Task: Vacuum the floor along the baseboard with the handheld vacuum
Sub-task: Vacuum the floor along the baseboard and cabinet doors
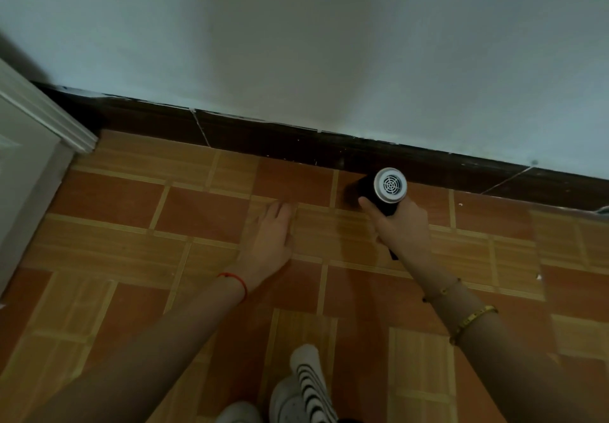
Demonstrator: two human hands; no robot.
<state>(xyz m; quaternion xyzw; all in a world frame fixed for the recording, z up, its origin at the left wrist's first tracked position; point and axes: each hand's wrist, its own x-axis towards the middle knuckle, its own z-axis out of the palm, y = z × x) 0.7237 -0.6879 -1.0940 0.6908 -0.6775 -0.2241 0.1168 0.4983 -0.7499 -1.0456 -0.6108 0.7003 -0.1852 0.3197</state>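
The right hand [400, 225] is gripping the vacuum [385, 188], fingers curled round its handle. The left hand [270, 238] is lying flat on the floor [197, 211], fingers straight, holding nothing, a little to the left of the vacuum.

The vacuum's long axis is pointing away from the person, straight at the baseboard [263, 139]. Its grilled rear end is facing the camera and its dark front end is sitting low at the board's foot. It is too dark to tell whether the nozzle is touching.

The baseboard is running left to right, ending on the left at a door frame [49, 119]. The coming move, I judge, is calling for a sideways sweep along that line, with the right hand doing the work.
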